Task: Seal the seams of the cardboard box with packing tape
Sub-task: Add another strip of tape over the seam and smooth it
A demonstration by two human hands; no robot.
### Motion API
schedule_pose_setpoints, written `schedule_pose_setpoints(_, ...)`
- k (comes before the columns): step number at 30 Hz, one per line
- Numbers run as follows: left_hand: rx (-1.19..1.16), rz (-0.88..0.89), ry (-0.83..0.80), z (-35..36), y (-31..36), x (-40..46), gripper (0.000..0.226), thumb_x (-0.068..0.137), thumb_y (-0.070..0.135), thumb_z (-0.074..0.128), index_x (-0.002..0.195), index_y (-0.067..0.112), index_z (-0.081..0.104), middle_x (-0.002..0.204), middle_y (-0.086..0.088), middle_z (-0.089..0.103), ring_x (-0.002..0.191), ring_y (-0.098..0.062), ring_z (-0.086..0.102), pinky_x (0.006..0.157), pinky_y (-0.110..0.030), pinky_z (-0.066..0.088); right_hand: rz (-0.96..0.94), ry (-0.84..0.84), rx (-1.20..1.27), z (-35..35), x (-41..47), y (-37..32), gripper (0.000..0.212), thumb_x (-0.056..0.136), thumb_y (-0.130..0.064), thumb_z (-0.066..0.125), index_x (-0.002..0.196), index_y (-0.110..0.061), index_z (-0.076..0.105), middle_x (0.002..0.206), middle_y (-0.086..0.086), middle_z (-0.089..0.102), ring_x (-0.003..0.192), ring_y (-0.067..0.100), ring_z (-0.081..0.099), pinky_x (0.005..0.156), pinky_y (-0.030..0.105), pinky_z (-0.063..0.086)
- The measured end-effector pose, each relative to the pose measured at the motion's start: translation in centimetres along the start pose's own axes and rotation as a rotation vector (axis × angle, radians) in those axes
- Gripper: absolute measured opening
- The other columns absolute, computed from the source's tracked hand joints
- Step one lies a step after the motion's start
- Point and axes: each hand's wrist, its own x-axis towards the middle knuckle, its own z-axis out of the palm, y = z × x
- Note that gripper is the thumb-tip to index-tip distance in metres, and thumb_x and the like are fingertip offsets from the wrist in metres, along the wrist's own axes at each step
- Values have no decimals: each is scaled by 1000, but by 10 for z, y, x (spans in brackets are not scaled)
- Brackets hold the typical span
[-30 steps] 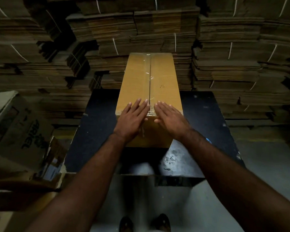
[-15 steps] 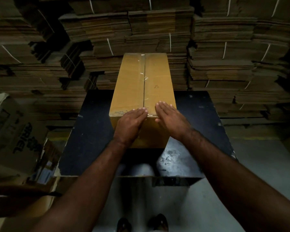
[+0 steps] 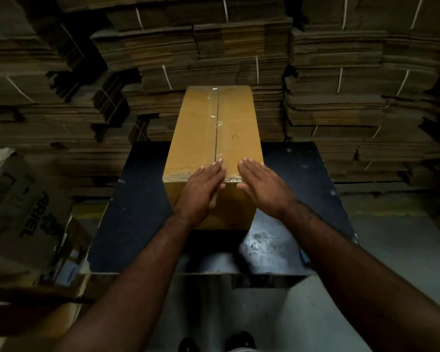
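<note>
A long cardboard box (image 3: 215,138) lies lengthwise on the black desk (image 3: 137,212), its far end reaching past the desk's far edge toward stacked flat cardboard bundles (image 3: 341,97). Clear packing tape (image 3: 217,115) runs along the centre seam of its top and wrinkles in places. The left hand (image 3: 201,191) lies flat over the box's near top edge, fingers (image 3: 215,167) straight and together, grasping nothing. The right hand (image 3: 262,184) rests just beside it on the near right corner, fingers likewise extended and released. A gap of taped seam shows between the two hands. A printed carton (image 3: 23,212) stands at the left.
</note>
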Motion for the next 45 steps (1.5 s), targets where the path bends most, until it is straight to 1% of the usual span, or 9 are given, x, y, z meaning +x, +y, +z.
schedule_pose_setpoints(4, 108, -149, -8, 8, 15, 12, 55, 103, 40, 28, 145, 12, 50, 151, -7, 48, 139, -22, 45, 113, -42, 33, 48, 7, 33, 4, 0, 2, 80, 99, -58, 3, 151, -4, 33, 156, 16, 32, 146, 28, 27, 117, 48, 27)
schedule_pose_setpoints(7, 161, 12, -29, 12, 3, 8, 51, 98, 25, 45, 147, 11, 47, 151, -8, 47, 140, -26, 44, 112, -44, 34, 3, -17, 22, 8, 2, 10, 80, 99, -58, 3, 151, -4, 33, 156, 17, 33, 145, 29, 29, 117, 48, 28)
schedule_pose_setpoints(10, 158, 90, -123, 4, -10, 2, 77, 83, 5, 70, 152, 13, 38, 158, -5, 36, 147, -24, 32, 118, -43, 28, -56, -17, -18, 4, 1, 16, 70, 101, -53, 20, 155, -9, 21, 161, 13, 21, 149, 24, 17, 121, 44, 19)
schedule_pose_setpoints(15, 130, -25, -73, 5, 13, 13, 54, 103, 40, 35, 148, 13, 45, 154, -5, 43, 144, -23, 37, 117, -42, 27, -35, 63, 12, 2, -4, 16, 68, 102, -50, 15, 155, -6, 20, 161, 14, 19, 150, 24, 14, 122, 38, 13)
schedule_pose_setpoints(19, 141, 35, -65, 11, 14, 16, 50, 100, 23, 53, 148, 12, 45, 152, -7, 45, 142, -25, 40, 116, -43, 29, -22, 68, -29, 11, -10, 21, 60, 106, -40, 24, 156, -9, 12, 164, 11, 9, 151, 21, 4, 122, 41, 12)
schedule_pose_setpoints(24, 71, 53, -166, 1, 28, 19, 86, 75, -4, 76, 151, 12, 38, 158, -7, 36, 148, -24, 28, 120, -36, 11, -31, 134, 83, 7, -24, 25, 63, 104, -30, 35, 156, -5, 11, 164, 12, 9, 151, 23, 3, 122, 42, 11)
schedule_pose_setpoints(29, 5, 134, -91, 22, 57, 38, 49, 96, 15, 60, 144, 9, 50, 150, -10, 48, 141, -26, 42, 118, -38, 24, 285, 405, 442, 11, -46, 23, 74, 83, -14, 45, 153, -1, 24, 160, 13, 25, 149, 24, 17, 121, 34, 16)
schedule_pose_setpoints(35, 53, 129, -29, 38, 62, 37, 47, 99, 28, 46, 142, 11, 53, 146, -9, 53, 136, -24, 49, 115, -42, 35, 332, 500, 523, 17, -53, 12, 68, 80, -7, 43, 148, 2, 37, 154, 15, 38, 145, 26, 30, 118, 38, 25)
schedule_pose_setpoints(45, -41, 69, 13, 43, 63, 40, 46, 89, 19, 55, 134, 9, 61, 138, -12, 60, 130, -28, 55, 112, -43, 38, 446, 423, 602, 34, -36, -20, 65, 98, -40, 24, 149, -3, 36, 151, 12, 43, 141, 24, 38, 118, 38, 21)
